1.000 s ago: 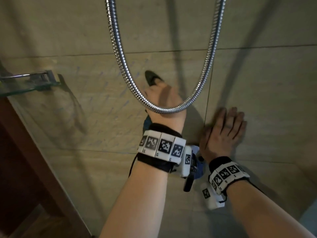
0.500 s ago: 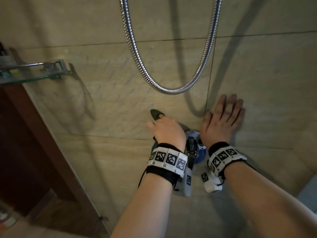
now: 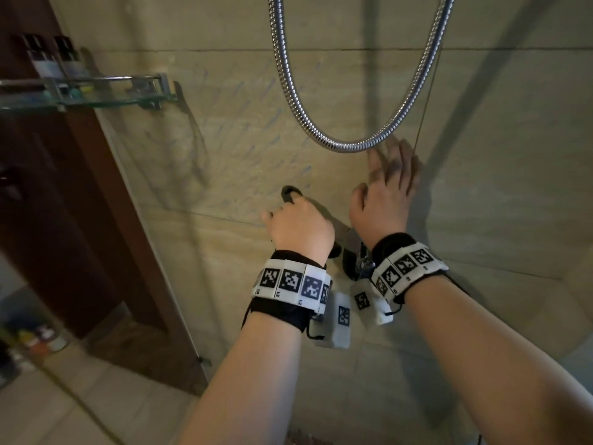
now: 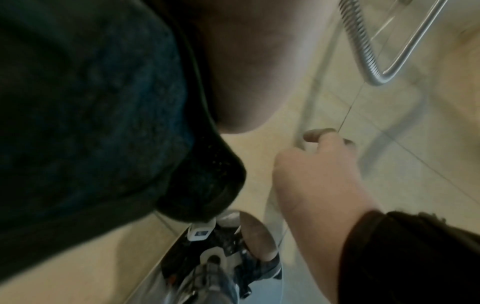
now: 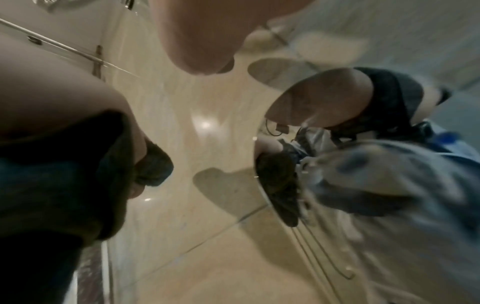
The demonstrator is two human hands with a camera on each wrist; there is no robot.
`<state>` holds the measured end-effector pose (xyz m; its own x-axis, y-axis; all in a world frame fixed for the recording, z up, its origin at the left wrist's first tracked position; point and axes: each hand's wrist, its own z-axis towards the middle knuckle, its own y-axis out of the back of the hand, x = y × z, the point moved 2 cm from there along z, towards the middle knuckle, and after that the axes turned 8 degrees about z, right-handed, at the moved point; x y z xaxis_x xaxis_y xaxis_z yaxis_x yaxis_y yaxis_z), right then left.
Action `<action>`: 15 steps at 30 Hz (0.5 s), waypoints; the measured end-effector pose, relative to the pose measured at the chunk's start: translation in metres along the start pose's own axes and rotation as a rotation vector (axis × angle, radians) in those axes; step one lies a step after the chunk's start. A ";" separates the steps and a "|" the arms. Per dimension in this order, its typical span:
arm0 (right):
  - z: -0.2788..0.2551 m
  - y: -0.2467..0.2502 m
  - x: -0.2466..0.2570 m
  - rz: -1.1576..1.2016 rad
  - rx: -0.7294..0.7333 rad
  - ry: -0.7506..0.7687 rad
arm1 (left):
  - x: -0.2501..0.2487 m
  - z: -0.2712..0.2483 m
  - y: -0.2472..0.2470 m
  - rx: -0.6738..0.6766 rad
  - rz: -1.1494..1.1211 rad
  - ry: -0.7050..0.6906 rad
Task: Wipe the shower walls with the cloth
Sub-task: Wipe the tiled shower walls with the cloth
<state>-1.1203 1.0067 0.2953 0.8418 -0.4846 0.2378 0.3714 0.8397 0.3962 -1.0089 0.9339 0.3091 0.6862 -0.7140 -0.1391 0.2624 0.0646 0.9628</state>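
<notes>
The head camera looks down from above at both arms and the tiled wall (image 3: 224,155) — not too close. Each wrist camera sits very near the wall, looking up along it. The left wrist view and the head view both show the silver hose (image 3: 346,144) (image 4: 363,51).

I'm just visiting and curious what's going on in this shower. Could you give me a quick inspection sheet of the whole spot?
Surface: beige tiled shower wall, faint streaks on it.
Job's things: dark cloth pressed to the wall.
Clutter: small bottles on a glass shelf.
Grips: left hand holds the cloth; right hand rests open on the wall.
Cables: metal shower hose hangs in a loop above the hands; thin cords at the wristbands.
Surroundings: brown door frame at left.
</notes>
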 end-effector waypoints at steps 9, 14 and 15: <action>0.030 -0.024 0.005 -0.168 -0.113 0.096 | 0.022 0.002 -0.002 -0.261 -0.161 0.036; 0.027 -0.028 0.006 -0.218 -0.009 0.075 | 0.034 0.009 -0.011 -0.312 -0.315 0.016; 0.027 -0.027 0.006 -0.213 -0.002 0.059 | 0.036 0.010 -0.014 -0.310 -0.345 0.010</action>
<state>-1.1358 0.9742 0.3103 0.7653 -0.6364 0.0967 0.5445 0.7202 0.4300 -0.9948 0.9002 0.2933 0.5293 -0.7235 -0.4432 0.6659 0.0306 0.7454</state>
